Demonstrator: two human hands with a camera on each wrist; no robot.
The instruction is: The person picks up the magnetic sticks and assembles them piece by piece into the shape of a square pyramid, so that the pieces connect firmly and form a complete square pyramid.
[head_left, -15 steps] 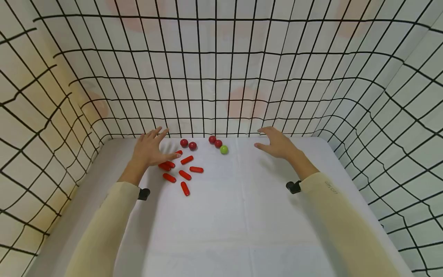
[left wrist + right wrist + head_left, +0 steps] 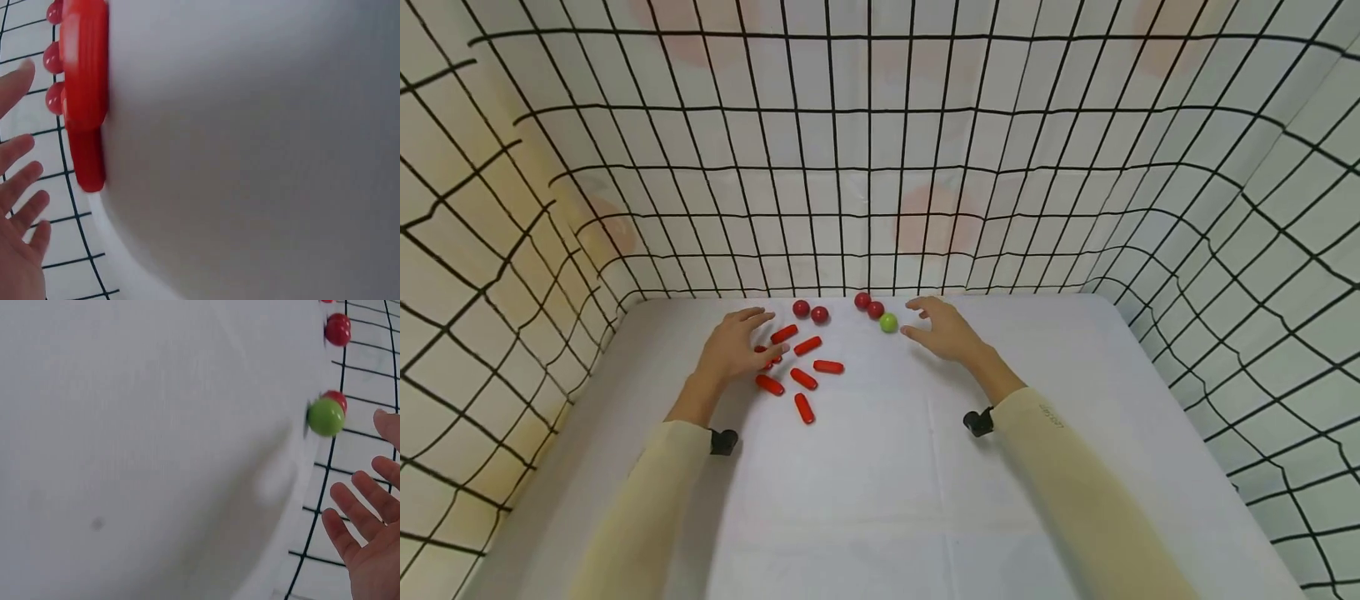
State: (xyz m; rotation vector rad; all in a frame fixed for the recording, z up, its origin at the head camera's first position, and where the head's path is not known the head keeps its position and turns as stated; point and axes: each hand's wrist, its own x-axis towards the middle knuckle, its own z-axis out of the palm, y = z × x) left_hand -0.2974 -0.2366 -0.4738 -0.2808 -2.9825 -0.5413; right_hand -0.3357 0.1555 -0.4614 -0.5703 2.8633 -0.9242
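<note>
The left hand (image 2: 733, 346) lay spread, fingers relaxed, over the red capsules (image 2: 803, 378), perhaps touching one. The right hand (image 2: 943, 331), likewise spread, hovered at three o'clock of the green ball (image 2: 888, 322), holding nothing.

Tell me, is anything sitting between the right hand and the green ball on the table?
Nothing visible does. The right hand hovers open just right of the green ball, with only bare white table between them. The red balls lie behind the green one, not in the gap.
</note>
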